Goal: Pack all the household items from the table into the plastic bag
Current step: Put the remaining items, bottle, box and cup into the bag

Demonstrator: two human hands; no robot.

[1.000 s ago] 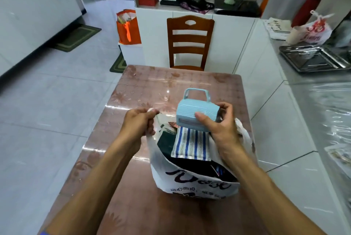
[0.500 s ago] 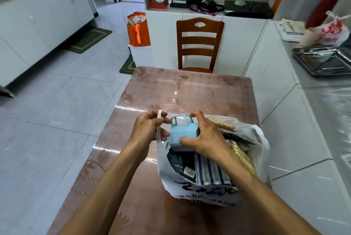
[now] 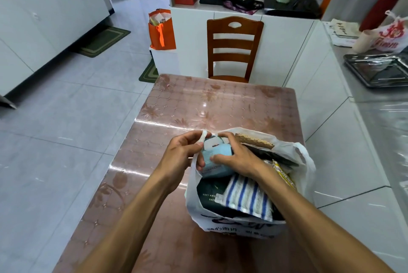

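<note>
A white plastic bag [image 3: 223, 226] with dark print stands open on the brown table [image 3: 209, 107], near its front right. My left hand [image 3: 184, 153] pinches the bag's left handle strap and holds that side up. A light blue cup [image 3: 217, 159] lies in the bag's mouth with my right hand [image 3: 237, 158] closed over it. Inside the bag I see a blue-striped cloth [image 3: 245, 196], a dark packet [image 3: 210, 195], a yellow packet [image 3: 283, 173] and a brown scouring pad [image 3: 254, 141]. The bag's right handle [image 3: 305, 158] hangs free.
A wooden chair [image 3: 234, 49] stands at the table's far edge. A steel counter on the right carries a metal tray [image 3: 379, 69] and a red-printed plastic bag [image 3: 390, 36]. An orange bag [image 3: 162, 30] sits on a white box to the left of the chair.
My right hand has lowered the blue cup from above the bag into its mouth. My left hand kept its hold on the handle. The camera view has shifted slightly.
</note>
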